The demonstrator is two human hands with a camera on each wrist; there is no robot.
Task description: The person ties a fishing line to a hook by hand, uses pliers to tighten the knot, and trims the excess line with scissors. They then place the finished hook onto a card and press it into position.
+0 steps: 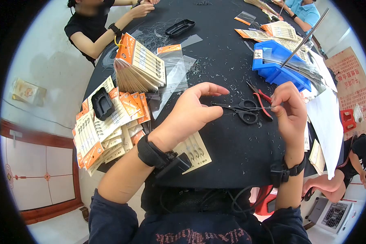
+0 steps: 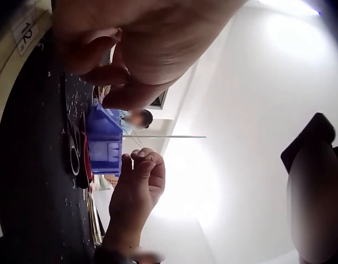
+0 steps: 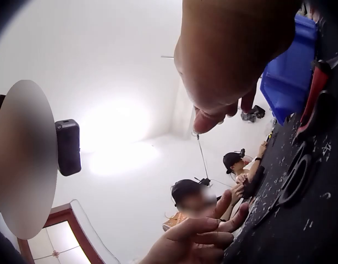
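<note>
My right hand [image 1: 290, 107] pinches a thin fishing line [image 3: 202, 154] between thumb and fingertips, raised over the right side of the black table. The line runs from those fingertips towards my left side in the right wrist view. Opposite it, my left hand [image 1: 193, 110] is held with thumb and index finger spread apart, and its other fingers are partly hidden. Black scissors [image 1: 240, 108] lie on the table between the hands. Beside them are red-handled pliers [image 1: 262, 109]. A card of hooks [image 1: 197, 152] lies partly under my left forearm.
Stacked fishing-hook cards [image 1: 140, 65] and a loose pile with a black tray [image 1: 103, 103] sit on the left. A blue bin [image 1: 268, 67] with a metal rod stands at the right. Small clippings dot the black table [image 1: 232, 150]. Other people sit across the table.
</note>
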